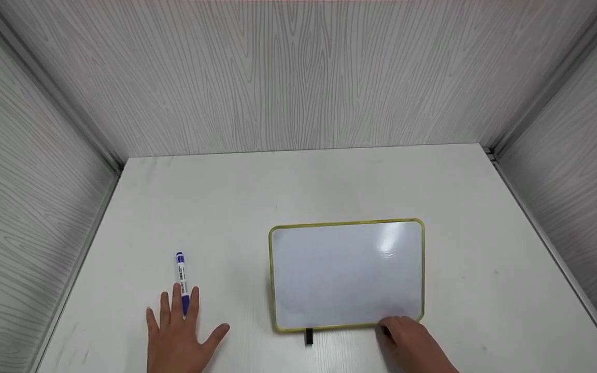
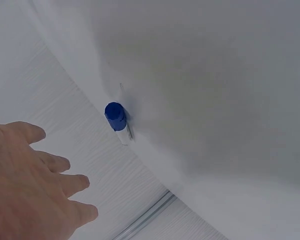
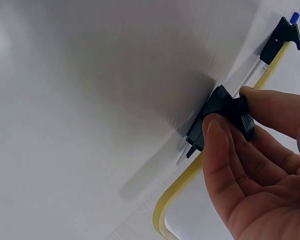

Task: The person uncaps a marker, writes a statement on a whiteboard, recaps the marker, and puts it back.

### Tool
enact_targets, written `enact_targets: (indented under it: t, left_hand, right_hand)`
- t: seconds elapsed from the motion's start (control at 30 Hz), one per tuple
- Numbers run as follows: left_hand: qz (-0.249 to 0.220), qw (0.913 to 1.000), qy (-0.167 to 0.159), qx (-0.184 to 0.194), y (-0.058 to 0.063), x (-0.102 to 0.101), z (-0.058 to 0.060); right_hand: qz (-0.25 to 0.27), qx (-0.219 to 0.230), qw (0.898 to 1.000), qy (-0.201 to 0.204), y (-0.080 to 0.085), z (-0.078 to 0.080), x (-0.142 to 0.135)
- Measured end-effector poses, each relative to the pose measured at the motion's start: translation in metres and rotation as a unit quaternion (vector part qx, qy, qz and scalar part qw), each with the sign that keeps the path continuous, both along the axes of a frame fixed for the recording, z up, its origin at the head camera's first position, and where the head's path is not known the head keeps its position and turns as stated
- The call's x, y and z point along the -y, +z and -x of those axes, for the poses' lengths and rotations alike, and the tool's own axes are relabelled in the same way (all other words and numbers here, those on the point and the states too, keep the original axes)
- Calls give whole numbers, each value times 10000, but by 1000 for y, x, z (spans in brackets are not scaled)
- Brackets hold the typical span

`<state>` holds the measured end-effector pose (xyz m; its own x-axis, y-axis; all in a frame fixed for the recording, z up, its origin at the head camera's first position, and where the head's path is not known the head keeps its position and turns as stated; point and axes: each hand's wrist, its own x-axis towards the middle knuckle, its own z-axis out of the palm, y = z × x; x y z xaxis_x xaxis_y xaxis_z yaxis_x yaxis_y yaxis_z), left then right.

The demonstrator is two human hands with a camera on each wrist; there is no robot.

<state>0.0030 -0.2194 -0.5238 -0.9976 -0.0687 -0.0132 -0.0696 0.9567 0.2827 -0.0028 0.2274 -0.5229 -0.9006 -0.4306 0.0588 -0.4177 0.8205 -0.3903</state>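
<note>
A small whiteboard (image 1: 347, 274) with a yellow frame lies at centre right in the head view. My right hand (image 1: 407, 339) is at its lower right edge. In the right wrist view, the thumb and fingers of that hand pinch a black plastic clip (image 3: 222, 107) at the yellow frame. A second black clip (image 1: 309, 336) sticks out from the lower edge further left. My left hand (image 1: 176, 342) is spread flat with its fingers apart, its fingertips overlapping a marker (image 1: 181, 272). The marker is white with blue ends; its blue end (image 2: 115, 115) shows beyond the fingers in the left wrist view.
Everything lies on a white table (image 1: 215, 191). Grey wood-grain panels enclose it at the back (image 1: 298, 77), left (image 1: 24, 171) and right (image 1: 578, 171). The whiteboard surface reflects a bright light near its upper right.
</note>
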Motion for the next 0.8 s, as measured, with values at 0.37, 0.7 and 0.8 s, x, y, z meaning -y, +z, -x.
enact_targets:
  t: [0.37, 0.7, 0.8]
  left_hand:
    - [106, 9924, 1071, 595, 1, 5, 15]
    - [-299, 9838, 1499, 940, -6, 16, 37]
    - [-265, 9842, 1525, 858, -6, 19, 43]
  right_hand:
    - [-95, -557, 9980, 267, -1, -3, -5]
    - [103, -596, 9976, 329, -3, -2, -6]
    - [126, -597, 9977, 303, -4, -3, -5]
